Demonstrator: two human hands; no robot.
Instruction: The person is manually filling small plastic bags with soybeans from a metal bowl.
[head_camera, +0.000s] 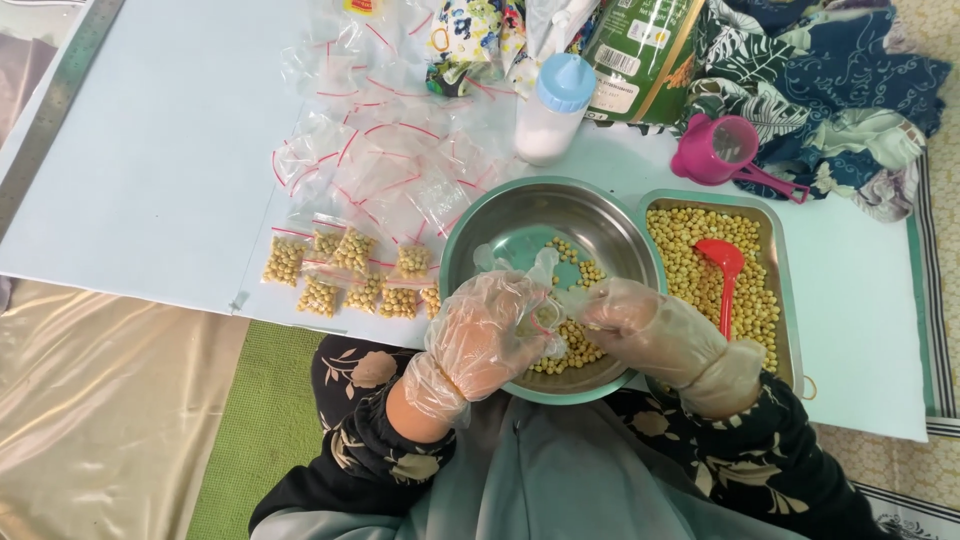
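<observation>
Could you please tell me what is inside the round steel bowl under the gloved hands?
The bowl holds a loose heap of yellow beans towards its near side; its far bottom is bare. The left hand and right hand cover part of the heap.

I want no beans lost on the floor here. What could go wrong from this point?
The small bag is pinched between the gloved left hand and right hand over the round bowl; loose gloves may slip and drop beans. The bowl's near rim sits at the table edge, so a nudge might tip it.
</observation>
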